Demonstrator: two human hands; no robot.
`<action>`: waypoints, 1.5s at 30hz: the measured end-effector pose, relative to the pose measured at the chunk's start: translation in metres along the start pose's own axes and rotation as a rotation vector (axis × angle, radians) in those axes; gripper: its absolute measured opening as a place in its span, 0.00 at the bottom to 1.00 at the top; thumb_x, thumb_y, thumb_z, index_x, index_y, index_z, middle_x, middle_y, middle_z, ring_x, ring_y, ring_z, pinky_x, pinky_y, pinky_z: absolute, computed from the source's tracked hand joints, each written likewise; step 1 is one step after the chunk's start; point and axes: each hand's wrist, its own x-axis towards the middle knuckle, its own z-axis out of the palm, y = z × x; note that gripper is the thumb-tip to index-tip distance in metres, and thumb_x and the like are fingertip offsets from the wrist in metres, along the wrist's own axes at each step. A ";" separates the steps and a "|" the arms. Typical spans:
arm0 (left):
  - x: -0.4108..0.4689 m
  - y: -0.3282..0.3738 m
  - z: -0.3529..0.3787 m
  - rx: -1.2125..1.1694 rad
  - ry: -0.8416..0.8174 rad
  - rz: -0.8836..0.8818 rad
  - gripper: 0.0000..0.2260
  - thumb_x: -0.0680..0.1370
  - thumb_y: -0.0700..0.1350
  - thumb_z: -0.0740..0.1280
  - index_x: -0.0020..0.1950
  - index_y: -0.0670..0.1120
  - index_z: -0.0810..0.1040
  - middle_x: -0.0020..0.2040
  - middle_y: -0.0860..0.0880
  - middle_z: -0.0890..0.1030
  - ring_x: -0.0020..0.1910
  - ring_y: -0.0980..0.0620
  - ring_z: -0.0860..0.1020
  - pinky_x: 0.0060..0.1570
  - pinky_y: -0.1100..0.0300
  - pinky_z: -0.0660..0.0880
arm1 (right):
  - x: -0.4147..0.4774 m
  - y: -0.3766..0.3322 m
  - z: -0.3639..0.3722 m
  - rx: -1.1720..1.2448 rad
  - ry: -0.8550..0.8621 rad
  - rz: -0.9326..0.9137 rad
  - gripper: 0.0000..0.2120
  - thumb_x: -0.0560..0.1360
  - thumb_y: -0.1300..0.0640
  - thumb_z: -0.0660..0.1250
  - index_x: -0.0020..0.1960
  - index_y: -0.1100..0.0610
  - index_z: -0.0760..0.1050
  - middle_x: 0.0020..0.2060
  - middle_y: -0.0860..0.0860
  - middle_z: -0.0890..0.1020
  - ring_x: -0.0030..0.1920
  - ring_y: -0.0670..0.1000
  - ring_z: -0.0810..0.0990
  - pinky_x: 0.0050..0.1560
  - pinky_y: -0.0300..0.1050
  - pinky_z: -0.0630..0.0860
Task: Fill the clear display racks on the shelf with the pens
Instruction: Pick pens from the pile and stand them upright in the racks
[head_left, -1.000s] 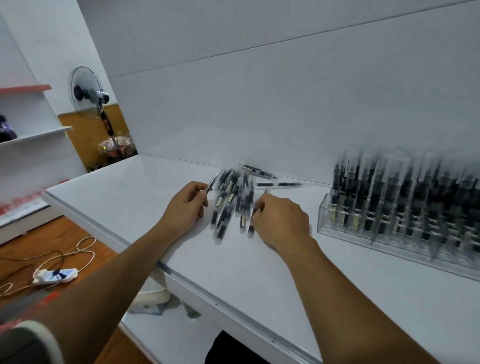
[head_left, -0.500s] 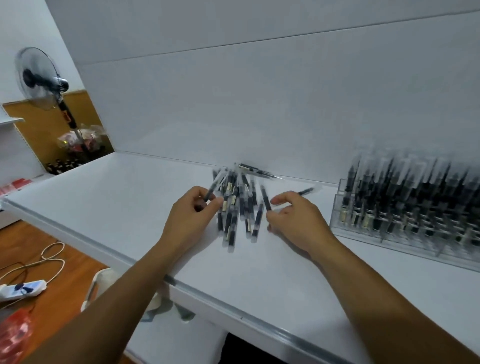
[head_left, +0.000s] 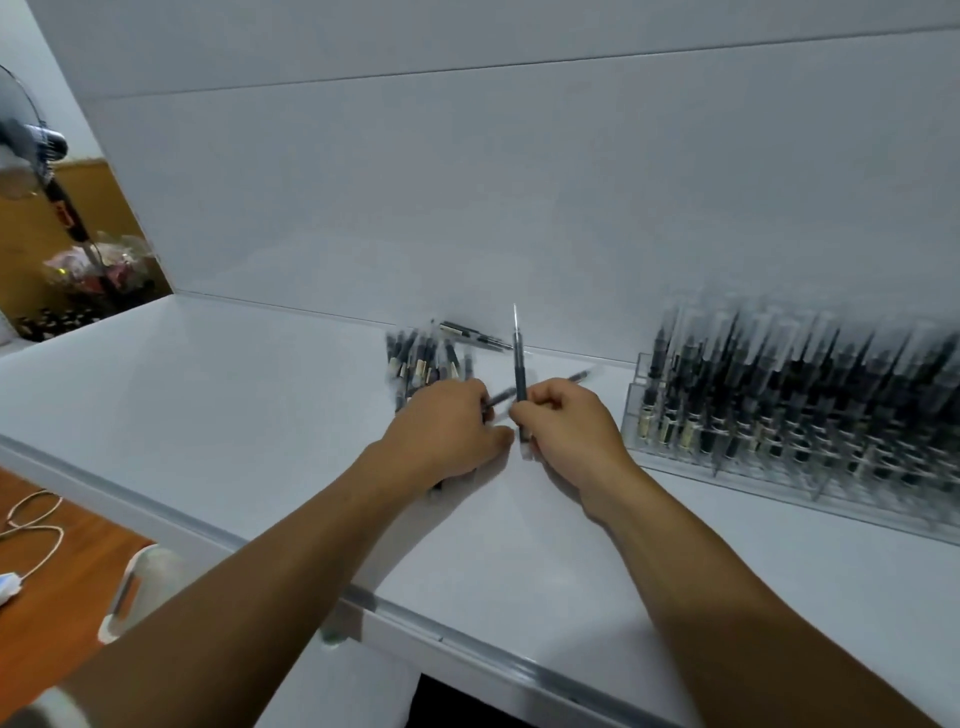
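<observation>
A loose pile of black-and-clear pens (head_left: 423, 361) lies on the white shelf (head_left: 234, 405) against the back wall. My left hand (head_left: 449, 434) is curled over the pile's near edge and holds a pen (head_left: 497, 399) that sticks out to the right. My right hand (head_left: 563, 431) pinches a second pen (head_left: 519, 374) upright, tip up, just right of the left hand. A clear display rack (head_left: 737, 467) packed with several upright pens stands to the right, blurred.
A further pen (head_left: 579, 375) lies behind my right hand. A standing fan (head_left: 31, 150) is at far left beyond the shelf end. A wooden floor with a white cable (head_left: 31, 535) lies below the shelf's front edge.
My right hand has lifted a pen from the pile and now holds it upright. My left hand has shifted right, close to the right hand. The view has swung left.
</observation>
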 end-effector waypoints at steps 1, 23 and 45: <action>0.002 0.002 0.000 0.037 0.000 -0.002 0.14 0.74 0.55 0.67 0.36 0.51 0.65 0.37 0.52 0.73 0.39 0.51 0.73 0.34 0.58 0.67 | 0.000 0.000 0.001 -0.003 0.002 -0.013 0.02 0.71 0.56 0.68 0.43 0.51 0.78 0.34 0.48 0.81 0.37 0.51 0.80 0.46 0.54 0.79; -0.012 0.015 -0.008 -0.658 0.110 -0.091 0.05 0.78 0.44 0.63 0.45 0.46 0.76 0.30 0.53 0.73 0.28 0.55 0.70 0.29 0.61 0.68 | -0.035 -0.055 -0.039 0.057 0.154 -0.504 0.08 0.75 0.51 0.68 0.37 0.47 0.75 0.27 0.37 0.76 0.26 0.41 0.72 0.28 0.30 0.67; -0.027 0.153 0.039 -1.464 0.062 0.429 0.05 0.77 0.41 0.62 0.51 0.43 0.75 0.30 0.48 0.68 0.29 0.55 0.67 0.28 0.66 0.66 | -0.049 -0.007 -0.195 -0.279 0.458 -0.532 0.06 0.75 0.55 0.71 0.47 0.44 0.77 0.37 0.46 0.81 0.39 0.49 0.81 0.44 0.51 0.81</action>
